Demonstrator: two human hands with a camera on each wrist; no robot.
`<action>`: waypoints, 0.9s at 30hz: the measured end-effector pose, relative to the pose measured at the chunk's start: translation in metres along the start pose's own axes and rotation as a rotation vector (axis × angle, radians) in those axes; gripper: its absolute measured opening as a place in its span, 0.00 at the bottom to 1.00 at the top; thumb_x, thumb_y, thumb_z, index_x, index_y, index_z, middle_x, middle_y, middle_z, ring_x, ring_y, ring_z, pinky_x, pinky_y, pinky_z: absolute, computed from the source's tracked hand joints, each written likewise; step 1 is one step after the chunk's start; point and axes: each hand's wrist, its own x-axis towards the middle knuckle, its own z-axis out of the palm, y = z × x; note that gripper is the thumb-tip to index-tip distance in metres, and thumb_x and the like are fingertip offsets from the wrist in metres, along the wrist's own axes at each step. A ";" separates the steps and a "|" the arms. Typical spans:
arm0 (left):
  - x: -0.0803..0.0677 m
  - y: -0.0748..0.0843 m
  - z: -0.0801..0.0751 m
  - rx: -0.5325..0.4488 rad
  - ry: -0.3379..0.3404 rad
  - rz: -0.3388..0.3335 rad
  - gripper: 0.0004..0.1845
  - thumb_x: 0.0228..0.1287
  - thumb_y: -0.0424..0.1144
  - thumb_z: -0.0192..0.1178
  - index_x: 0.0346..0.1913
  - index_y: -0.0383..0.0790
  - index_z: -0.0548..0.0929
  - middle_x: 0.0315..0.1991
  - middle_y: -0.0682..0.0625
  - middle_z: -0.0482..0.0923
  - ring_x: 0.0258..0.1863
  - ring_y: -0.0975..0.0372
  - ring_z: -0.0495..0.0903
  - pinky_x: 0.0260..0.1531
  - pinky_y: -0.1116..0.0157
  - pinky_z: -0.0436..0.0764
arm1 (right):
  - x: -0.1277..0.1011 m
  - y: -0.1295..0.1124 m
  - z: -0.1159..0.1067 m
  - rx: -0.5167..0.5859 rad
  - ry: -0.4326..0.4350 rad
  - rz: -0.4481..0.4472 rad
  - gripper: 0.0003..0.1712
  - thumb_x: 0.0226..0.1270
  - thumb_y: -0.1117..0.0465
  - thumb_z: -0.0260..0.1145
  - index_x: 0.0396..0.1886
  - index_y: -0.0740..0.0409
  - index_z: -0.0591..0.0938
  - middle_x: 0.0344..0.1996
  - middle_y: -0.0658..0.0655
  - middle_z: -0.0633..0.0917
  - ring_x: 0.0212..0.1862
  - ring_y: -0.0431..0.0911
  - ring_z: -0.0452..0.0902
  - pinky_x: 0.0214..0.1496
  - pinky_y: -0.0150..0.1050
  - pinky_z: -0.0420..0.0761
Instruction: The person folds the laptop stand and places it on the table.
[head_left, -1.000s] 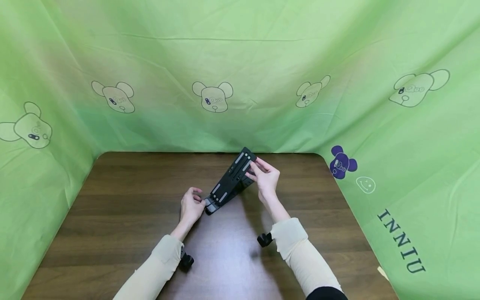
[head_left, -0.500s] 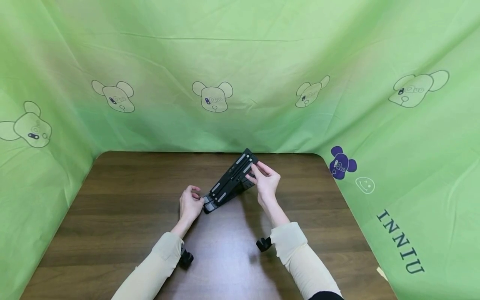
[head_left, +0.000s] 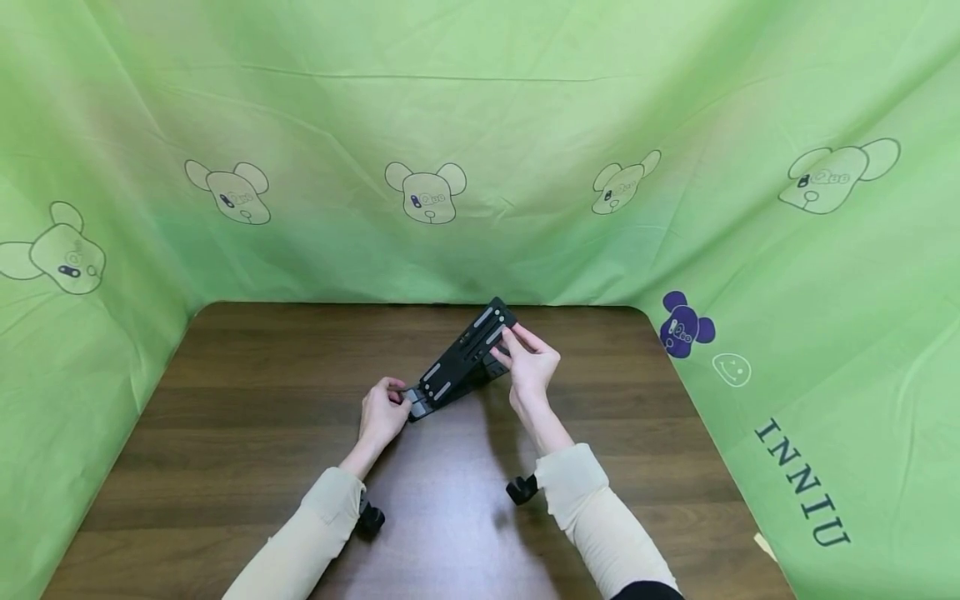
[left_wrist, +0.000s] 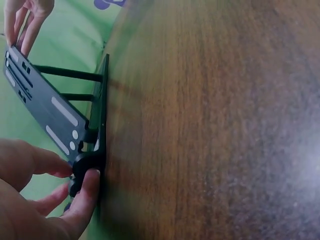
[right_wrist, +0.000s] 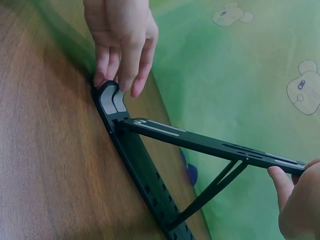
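A black folding laptop stand (head_left: 461, 358) with grey pads stands on the table, its top plate tilted up towards the far right. In the right wrist view, a pair of thin struts (right_wrist: 210, 192) props that plate above the slotted base (right_wrist: 150, 185). At the near, low end, my left hand (head_left: 382, 414) pinches the curved front lip (left_wrist: 90, 162) between thumb and fingers. My right hand (head_left: 532, 367) grips the raised end of the top plate (left_wrist: 45, 100), thumb on its upper face. Some of the right fingers are hidden behind the plate.
The brown wooden table (head_left: 262, 475) reaches to a green curtain (head_left: 322, 108) along the back and both sides. Black wrist cameras (head_left: 370, 521) hang under both sleeves. A small pale piece (head_left: 765, 546) lies at the right table edge.
The stand's low end has shifted slightly left and away from me, with my left hand still on it. My right hand keeps its grip and has barely moved.
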 end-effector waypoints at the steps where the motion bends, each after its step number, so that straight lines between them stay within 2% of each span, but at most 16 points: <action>1: 0.003 -0.006 0.003 0.010 -0.015 0.006 0.14 0.58 0.28 0.66 0.48 0.34 0.88 0.31 0.47 0.84 0.28 0.64 0.84 0.33 0.68 0.79 | -0.001 0.000 0.000 0.002 0.000 0.000 0.18 0.70 0.79 0.71 0.58 0.81 0.86 0.27 0.51 0.92 0.29 0.41 0.90 0.36 0.39 0.94; 6: 0.016 -0.025 0.011 0.034 -0.021 0.028 0.15 0.57 0.29 0.68 0.48 0.37 0.91 0.30 0.49 0.86 0.27 0.65 0.83 0.35 0.65 0.82 | -0.001 -0.001 -0.001 0.019 -0.007 0.003 0.10 0.70 0.79 0.72 0.48 0.74 0.91 0.26 0.52 0.92 0.29 0.41 0.91 0.35 0.39 0.94; 10: 0.020 -0.027 0.010 0.047 -0.015 0.019 0.16 0.56 0.29 0.68 0.50 0.40 0.90 0.29 0.51 0.85 0.26 0.66 0.82 0.36 0.64 0.81 | -0.001 -0.005 -0.004 0.008 -0.029 0.036 0.06 0.70 0.79 0.71 0.42 0.70 0.91 0.26 0.51 0.92 0.29 0.41 0.91 0.36 0.39 0.94; 14: 0.022 -0.024 0.010 0.068 -0.001 0.007 0.17 0.58 0.29 0.68 0.52 0.42 0.90 0.29 0.52 0.85 0.28 0.64 0.82 0.38 0.64 0.80 | 0.002 -0.011 -0.009 -0.018 -0.093 0.096 0.07 0.73 0.78 0.68 0.47 0.70 0.87 0.28 0.50 0.92 0.31 0.42 0.92 0.39 0.39 0.94; 16: 0.021 -0.020 0.010 0.070 0.020 0.014 0.17 0.59 0.29 0.68 0.52 0.40 0.90 0.30 0.50 0.86 0.29 0.61 0.83 0.38 0.63 0.81 | 0.004 -0.015 -0.011 -0.029 -0.137 0.132 0.06 0.75 0.78 0.67 0.47 0.68 0.85 0.29 0.50 0.92 0.32 0.42 0.93 0.41 0.39 0.95; 18: 0.020 -0.015 0.007 0.077 0.051 0.026 0.16 0.58 0.28 0.68 0.51 0.38 0.92 0.30 0.48 0.88 0.31 0.58 0.85 0.38 0.61 0.82 | 0.005 -0.019 -0.014 -0.035 -0.183 0.173 0.06 0.76 0.78 0.65 0.44 0.65 0.84 0.29 0.50 0.93 0.33 0.42 0.93 0.43 0.39 0.95; 22: 0.017 -0.004 0.001 0.078 0.108 0.041 0.16 0.57 0.28 0.69 0.49 0.33 0.93 0.31 0.44 0.92 0.35 0.51 0.89 0.41 0.56 0.85 | 0.007 -0.026 -0.021 -0.047 -0.278 0.255 0.15 0.78 0.78 0.62 0.34 0.57 0.84 0.30 0.50 0.93 0.35 0.42 0.93 0.46 0.39 0.95; 27: 0.014 0.005 -0.007 0.056 0.149 0.031 0.13 0.60 0.28 0.71 0.48 0.29 0.94 0.34 0.41 0.94 0.39 0.49 0.92 0.44 0.54 0.87 | 0.010 -0.034 -0.032 -0.081 -0.401 0.333 0.19 0.80 0.78 0.60 0.33 0.55 0.86 0.33 0.51 0.94 0.39 0.42 0.94 0.54 0.40 0.94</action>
